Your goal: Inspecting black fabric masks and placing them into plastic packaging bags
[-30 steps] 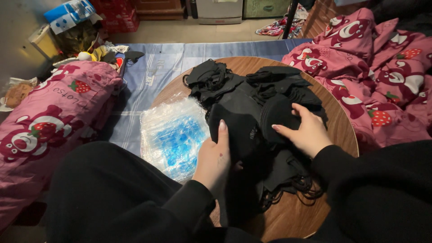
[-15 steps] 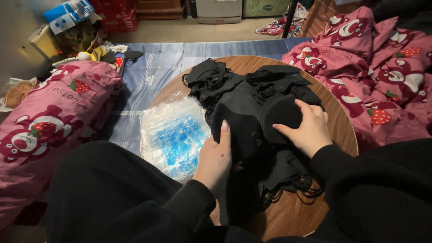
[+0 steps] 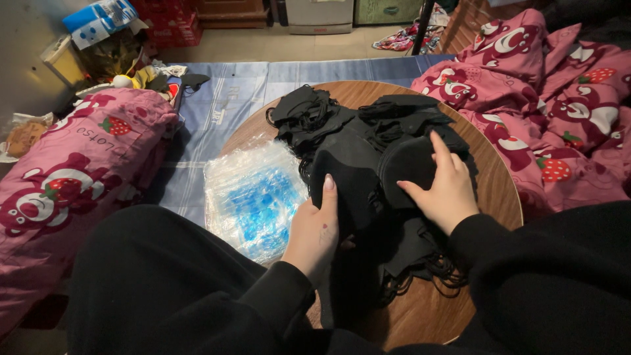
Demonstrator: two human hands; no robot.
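Both hands had barely shifted. Right hand (image 3: 449, 190) lay flat, grip open, on the black masks (image 3: 374, 164) heaped mid-counter (image 3: 490, 177); left hand (image 3: 315, 227) pressed the pile's near edge, clasping nothing. Squaring the stack evenly looked wise, clear of the plastic bag (image 3: 253, 197).

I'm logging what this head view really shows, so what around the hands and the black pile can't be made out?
- Head view: left hand: its palm side and any grip are hidden by its own back.
- Right hand lies on the pile of black masks; how many there are blurs together in the dark.
- Clear plastic bag: the blue contents are blurred by glare.
- Round wooden table: its near edge is hidden by the black sleeves.
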